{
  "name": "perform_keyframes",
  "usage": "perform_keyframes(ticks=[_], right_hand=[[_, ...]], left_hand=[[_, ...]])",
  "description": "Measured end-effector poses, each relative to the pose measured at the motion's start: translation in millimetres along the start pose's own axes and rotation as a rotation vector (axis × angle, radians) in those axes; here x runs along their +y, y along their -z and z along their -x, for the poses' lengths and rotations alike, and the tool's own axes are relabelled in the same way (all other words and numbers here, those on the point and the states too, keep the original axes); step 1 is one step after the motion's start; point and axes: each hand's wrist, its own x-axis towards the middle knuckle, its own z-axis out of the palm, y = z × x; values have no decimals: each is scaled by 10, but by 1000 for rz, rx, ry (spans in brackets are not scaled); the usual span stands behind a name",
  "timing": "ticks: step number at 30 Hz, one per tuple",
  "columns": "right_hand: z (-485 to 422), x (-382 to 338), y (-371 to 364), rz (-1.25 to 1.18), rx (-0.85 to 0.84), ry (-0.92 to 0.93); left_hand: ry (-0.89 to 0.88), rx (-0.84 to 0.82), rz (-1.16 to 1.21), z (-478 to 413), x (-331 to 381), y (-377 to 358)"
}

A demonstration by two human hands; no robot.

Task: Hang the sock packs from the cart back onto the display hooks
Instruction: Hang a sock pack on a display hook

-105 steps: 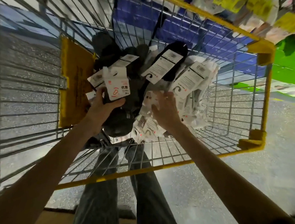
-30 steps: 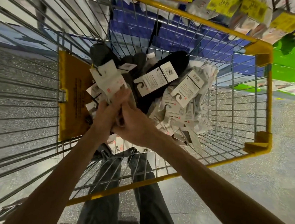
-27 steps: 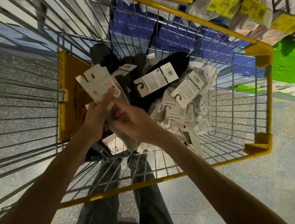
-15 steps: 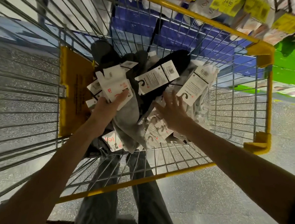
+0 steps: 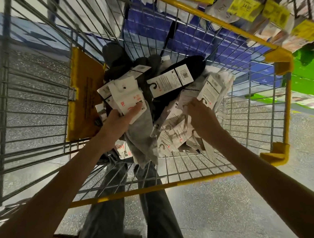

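Thumb and fingers of the left hand (image 5: 115, 124) clamp the grey sock packs (image 5: 126, 100), held inside the cart (image 5: 158, 188). Fingers of the right hand (image 5: 202, 116) reach the white packs (image 5: 211, 89); grip cannot be determined. Pinch card headers; keep hook holes aligned.

1. One cart (image 5: 158, 188), made of wire with a yellow rim.
2. Two hands: one left hand (image 5: 115, 122) and one right hand (image 5: 202, 115).
3. Sock packs (image 5: 174, 136) in the cart: many, in one heap. They overlap too much, so I cannot give an exact number.
4. Among them, one black pack (image 5: 170, 81) with a white label lies on top.
5. In the left hand, at least two white cards (image 5: 127, 96) of packs show, one behind the other.
6. One yellow panel (image 5: 87, 98) on the cart's wall.
7. Price tags (image 5: 245, 6) at the upper right: at least four. Only two prices are readable, 39.90 and 14.90.
8. Two legs (image 5: 103, 217) in jeans.
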Motion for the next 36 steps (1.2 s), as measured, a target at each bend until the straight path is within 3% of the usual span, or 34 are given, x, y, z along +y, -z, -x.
perform_keyframes(ticks=[7, 21, 29, 33, 36], right_hand=[[89, 23, 655, -76, 124, 60], [429, -276, 2051, -399, 229, 181], [767, -519, 3418, -619, 120, 323], [902, -762, 4175, -827, 95, 359], [1007, -951, 4676, -878, 151, 405]], left_hand=[[-80, -26, -44, 119, 180, -21], [-305, 23, -135, 739, 1494, -7], [-410, 78, -266, 1262, 2303, 17], [-462, 13, -280, 1682, 3002, -59], [-514, -128, -283, 2021, 3472, -177]])
